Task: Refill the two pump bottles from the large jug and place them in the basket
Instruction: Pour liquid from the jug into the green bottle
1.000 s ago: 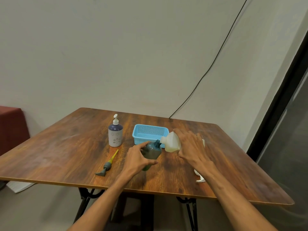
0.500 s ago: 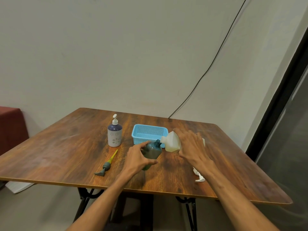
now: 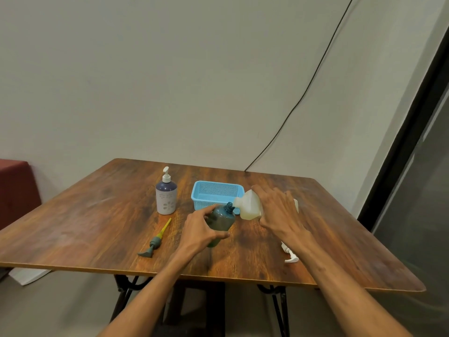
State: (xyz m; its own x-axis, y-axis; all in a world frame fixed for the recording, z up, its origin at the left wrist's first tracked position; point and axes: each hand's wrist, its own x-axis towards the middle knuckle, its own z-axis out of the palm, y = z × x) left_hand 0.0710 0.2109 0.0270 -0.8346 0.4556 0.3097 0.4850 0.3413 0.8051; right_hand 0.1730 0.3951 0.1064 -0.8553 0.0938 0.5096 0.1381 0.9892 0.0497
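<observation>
The left forearm [image 3: 155, 285] and the right forearm [image 3: 340, 276] are bare from wrist to frame edge. The left hand [image 3: 198, 233] and the right hand [image 3: 279, 212] are bare, with tendons ridging each back. The fingers [image 3: 261, 193] are long and slender. Raised veins appear to line the right forearm, though blur softens them.

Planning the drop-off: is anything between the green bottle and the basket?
Only the jug, held by the right hand, its spout by the basket's near right corner. The bottle, in the left hand, has the rest of the near rim free.
</observation>
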